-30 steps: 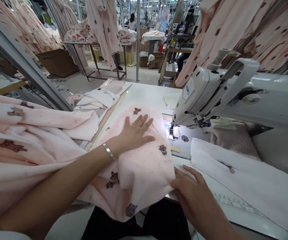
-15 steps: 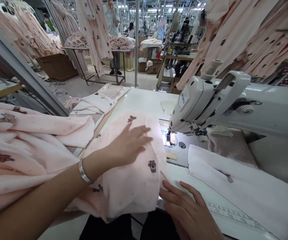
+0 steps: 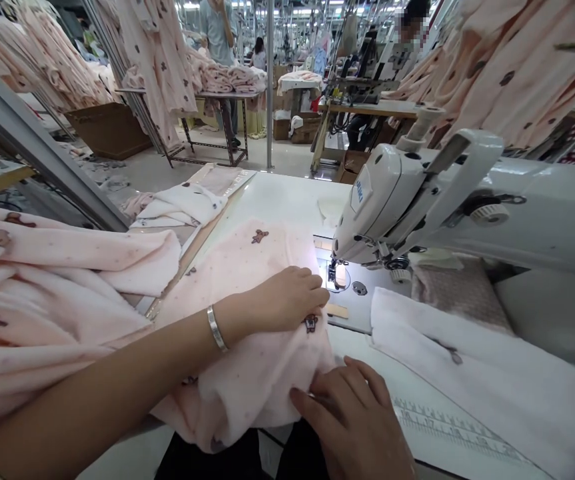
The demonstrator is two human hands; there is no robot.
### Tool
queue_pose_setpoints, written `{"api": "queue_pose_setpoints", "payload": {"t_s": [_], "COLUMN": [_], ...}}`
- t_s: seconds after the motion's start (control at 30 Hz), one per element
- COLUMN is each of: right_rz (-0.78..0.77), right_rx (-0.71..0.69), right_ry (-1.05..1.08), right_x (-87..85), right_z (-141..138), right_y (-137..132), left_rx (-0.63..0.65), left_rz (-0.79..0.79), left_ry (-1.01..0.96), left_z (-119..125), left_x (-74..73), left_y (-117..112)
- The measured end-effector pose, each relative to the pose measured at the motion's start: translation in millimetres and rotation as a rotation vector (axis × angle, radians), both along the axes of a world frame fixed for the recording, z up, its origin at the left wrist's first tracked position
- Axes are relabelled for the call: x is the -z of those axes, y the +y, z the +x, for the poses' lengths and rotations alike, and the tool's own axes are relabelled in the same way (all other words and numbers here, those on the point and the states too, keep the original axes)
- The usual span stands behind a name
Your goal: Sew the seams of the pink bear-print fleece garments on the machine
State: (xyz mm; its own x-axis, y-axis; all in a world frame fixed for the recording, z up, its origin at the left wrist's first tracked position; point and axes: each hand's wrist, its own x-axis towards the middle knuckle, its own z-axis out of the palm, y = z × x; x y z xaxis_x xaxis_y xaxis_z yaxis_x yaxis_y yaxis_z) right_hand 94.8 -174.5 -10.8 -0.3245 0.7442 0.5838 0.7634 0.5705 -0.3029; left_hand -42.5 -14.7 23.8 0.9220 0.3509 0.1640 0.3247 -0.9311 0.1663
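Your left hand [image 3: 287, 298] and right hand [image 3: 354, 410] seemingly steady the pink fabric [image 3: 262, 380] left of the sewing machine [image 3: 387, 197]; whether either grip pinches, I can't tell.

On my screen I count one sewing machine [image 3: 382, 193] up close. Left of it I count one left hand [image 3: 292, 297] and one bracelet [image 3: 216, 328]; in front, one right hand [image 3: 360, 413] and one ruler [image 3: 437, 424].

Pale pink cloth [image 3: 272, 363], printed with small brown bears, is spread mid-scene — laid nearly flat at the far end. The near end is rumpled — gathered into soft folds.
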Motion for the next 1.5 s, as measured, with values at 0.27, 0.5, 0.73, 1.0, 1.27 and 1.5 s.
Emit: {"api": "queue_pose_setpoints", "payload": {"t_s": [0.27,0.5,0.73,1.0,1.27,1.5], "right_rz": [-0.050,0.054,-0.017,-0.060,0.004,-0.071], "right_rx": [-0.164,-0.088,-0.057,-0.044,-0.018,-0.050], "right_ry": [0.127,0.092,0.006,0.015,0.051,-0.029], "right_x": [-21.5,-16.9,-20.7,0.5,-10.8,-2.4], "right_z": [11.6,7.0,29.8,21.1,24.6,31.8], "right_y": [4.2,4.4,5.4,-1.0,-1.2,-0.3], "left_rx": [-0.015,-0.022,-0.022,-0.177,-0.190,-0.155], "left_rz": [0.003,0.021,-0.022,-0.099,0.081,0.085], "left_ry": [-0.102,-0.125,-0.094,0.061,0.035,0.065], "left_z": [-7.9,-5.7,-8.4,3.0,5.1,9.8], "left_x": [17.6,18.9,12.6,-5.4,2.7,-3.3], "left_y": [-3.6,-3.4,-2.9,-3.2,-11.9,-44.5]}}
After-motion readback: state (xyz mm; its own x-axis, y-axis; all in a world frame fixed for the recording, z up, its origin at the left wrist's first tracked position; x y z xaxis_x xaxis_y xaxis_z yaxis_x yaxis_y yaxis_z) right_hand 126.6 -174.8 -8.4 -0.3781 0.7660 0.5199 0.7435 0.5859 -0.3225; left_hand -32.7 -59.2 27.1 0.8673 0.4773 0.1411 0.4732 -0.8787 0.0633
